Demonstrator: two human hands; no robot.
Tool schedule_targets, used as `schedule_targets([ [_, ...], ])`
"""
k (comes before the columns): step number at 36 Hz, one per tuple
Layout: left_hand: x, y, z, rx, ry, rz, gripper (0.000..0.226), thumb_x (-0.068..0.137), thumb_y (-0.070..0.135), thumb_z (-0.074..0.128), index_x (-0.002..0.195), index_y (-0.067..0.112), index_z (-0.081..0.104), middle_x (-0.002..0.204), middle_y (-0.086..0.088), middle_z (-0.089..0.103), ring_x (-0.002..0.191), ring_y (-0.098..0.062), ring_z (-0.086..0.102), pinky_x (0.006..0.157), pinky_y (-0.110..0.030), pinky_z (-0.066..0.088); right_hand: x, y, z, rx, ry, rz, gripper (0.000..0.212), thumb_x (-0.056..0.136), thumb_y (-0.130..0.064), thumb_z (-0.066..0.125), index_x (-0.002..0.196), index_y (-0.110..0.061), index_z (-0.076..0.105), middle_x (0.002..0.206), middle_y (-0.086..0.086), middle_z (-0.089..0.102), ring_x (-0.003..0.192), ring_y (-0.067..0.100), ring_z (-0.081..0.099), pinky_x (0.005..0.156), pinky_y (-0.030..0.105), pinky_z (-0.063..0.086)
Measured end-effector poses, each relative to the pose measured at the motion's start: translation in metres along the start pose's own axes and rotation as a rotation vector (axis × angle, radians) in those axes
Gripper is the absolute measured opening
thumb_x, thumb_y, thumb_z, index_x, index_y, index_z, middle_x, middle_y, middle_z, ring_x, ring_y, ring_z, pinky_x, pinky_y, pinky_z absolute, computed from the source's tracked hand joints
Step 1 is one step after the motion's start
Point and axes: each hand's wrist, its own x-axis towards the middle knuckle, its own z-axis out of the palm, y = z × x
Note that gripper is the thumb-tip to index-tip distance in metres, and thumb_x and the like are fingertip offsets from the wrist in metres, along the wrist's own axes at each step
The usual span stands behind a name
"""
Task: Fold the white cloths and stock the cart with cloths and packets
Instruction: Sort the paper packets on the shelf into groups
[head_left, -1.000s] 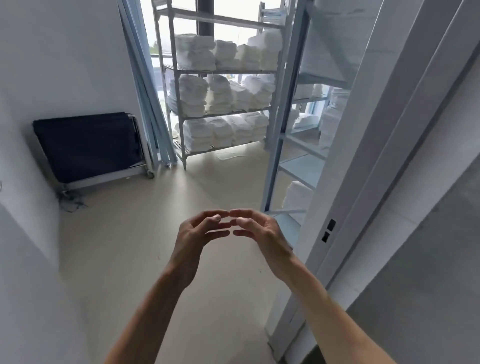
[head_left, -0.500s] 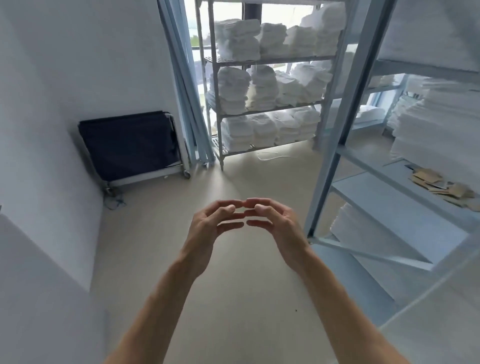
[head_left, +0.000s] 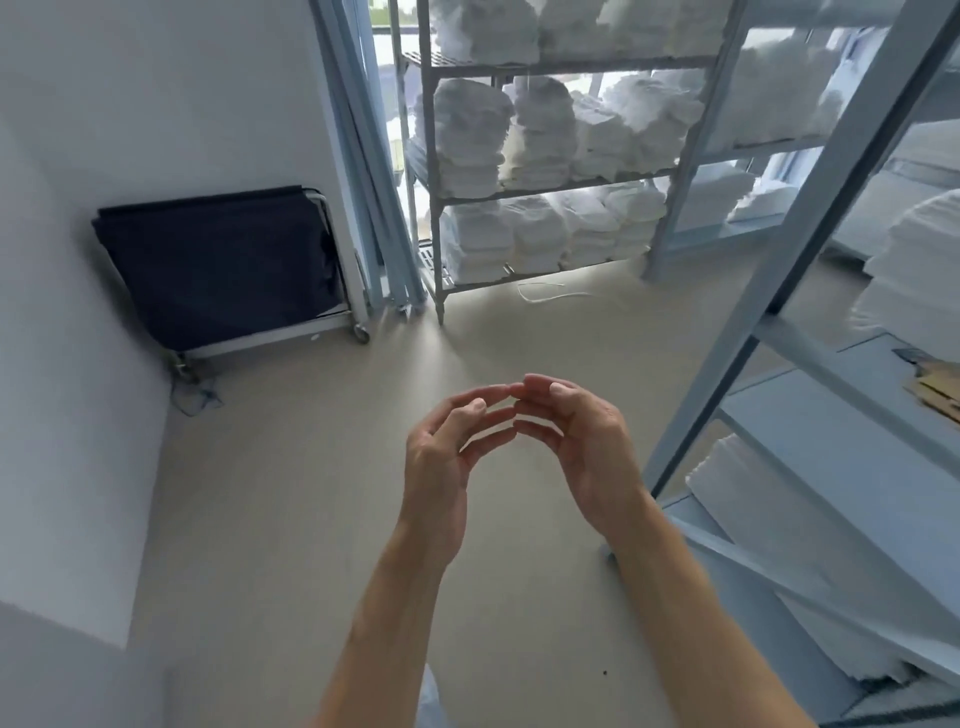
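Observation:
My left hand (head_left: 441, 462) and my right hand (head_left: 587, 447) are raised in front of me over the bare floor, fingers curved and apart, fingertips almost touching; neither holds anything. Stacks of folded white cloths (head_left: 524, 140) fill a wire rack (head_left: 431, 218) at the far wall. More white cloth stacks (head_left: 914, 275) lie on the blue-grey shelf unit (head_left: 810, 228) at my right, with a flat pile (head_left: 769, 519) on its lower shelf. Brown packets (head_left: 935, 387) lie on its middle shelf at the frame's right edge. A folded dark-fabric cart (head_left: 218, 265) on wheels leans against the left wall.
White walls close in on the left, with a corner jutting out at lower left (head_left: 67, 519). Blue-grey poles (head_left: 358, 156) lean beside the wire rack. A white cord (head_left: 550, 293) lies on the beige floor. A tangled string (head_left: 200, 397) lies by the cart's wheel.
The view has moved forward into the room and turned right; the door frame is gone from sight and the right shelf unit looms closer. My hands keep the same near-touching pose.

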Motion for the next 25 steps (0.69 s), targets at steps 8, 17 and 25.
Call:
schedule_targets([
  [8,0.165,0.004,-0.009,-0.034,-0.06,-0.088,0.039,0.082,0.019,0.057,0.114,-0.001,0.067,0.117,-0.015,0.072,0.11,-0.036,0.067,0.093,-0.046,0.055,0.146,-0.014,0.007,0.026,0.122,-0.031,0.033,0.098,-0.018,0.041,0.11,-0.002,0.067,0.11,0.019,0.071,0.093,0.024,0.067,0.083,0.035,0.053],
  [17,0.318,0.019,-0.007,-0.03,-0.104,-0.07,0.032,0.084,0.018,0.056,0.107,-0.001,0.068,0.11,-0.019,0.071,0.096,-0.031,0.068,0.083,-0.038,0.058,0.28,-0.024,0.019,0.059,0.174,-0.075,0.031,0.096,-0.02,0.043,0.108,-0.005,0.068,0.107,0.016,0.072,0.087,0.021,0.068,0.073,0.028,0.055],
  [25,0.438,-0.027,-0.01,0.07,-0.005,-0.127,0.023,0.097,0.005,0.048,0.096,0.002,0.071,0.088,-0.01,0.07,0.075,-0.024,0.067,0.069,-0.033,0.058,0.409,-0.008,-0.021,0.249,0.23,-0.001,0.029,0.096,-0.024,0.045,0.104,-0.009,0.069,0.098,0.009,0.073,0.078,0.018,0.066,0.07,0.028,0.05],
])
